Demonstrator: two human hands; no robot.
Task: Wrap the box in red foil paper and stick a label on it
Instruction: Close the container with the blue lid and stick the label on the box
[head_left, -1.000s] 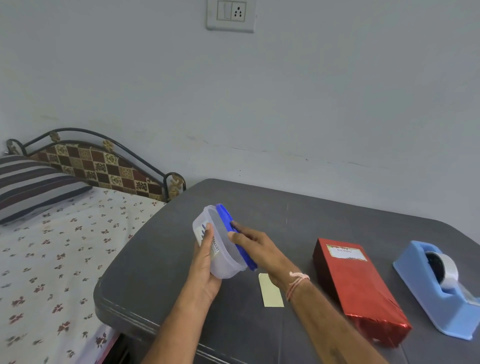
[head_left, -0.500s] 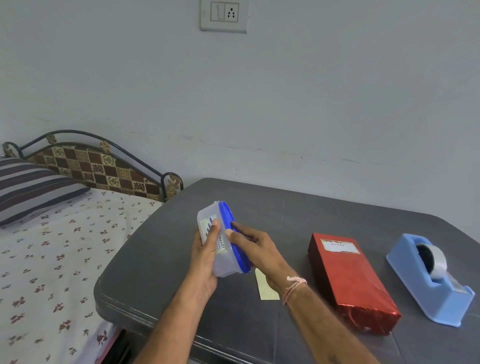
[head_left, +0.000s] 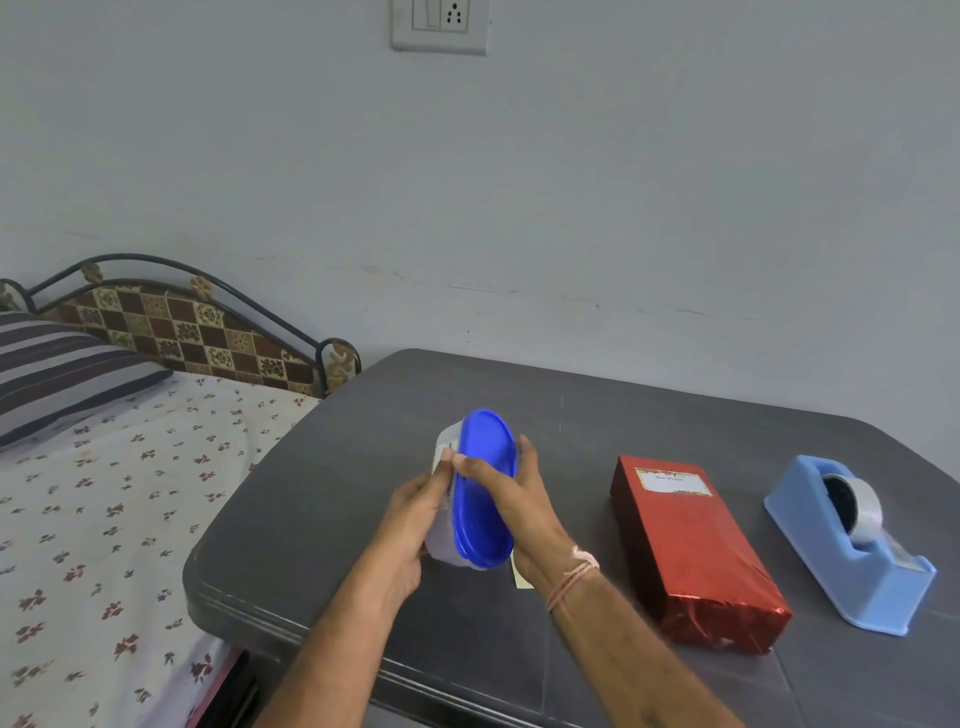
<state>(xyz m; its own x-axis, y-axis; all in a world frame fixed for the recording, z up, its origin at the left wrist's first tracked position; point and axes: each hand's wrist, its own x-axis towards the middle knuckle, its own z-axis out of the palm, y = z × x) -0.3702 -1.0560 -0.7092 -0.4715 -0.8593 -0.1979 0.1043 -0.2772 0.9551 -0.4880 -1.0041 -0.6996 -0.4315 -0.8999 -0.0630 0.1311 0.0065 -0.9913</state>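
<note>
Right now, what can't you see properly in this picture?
Head view:
- Inside the tub: the blue lid, left hand and right hand cover it.
- Words on the label of the red box: too small.
- Yellow paper slip: mostly under the right wrist.

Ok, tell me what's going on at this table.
A person holds a clear plastic container tipped on its side over the grey table: the left grip holds its body, the right grip clasps its blue lid. The red foil-wrapped box lies to the right, label already stuck on, beside a blue tape dispenser.
</note>
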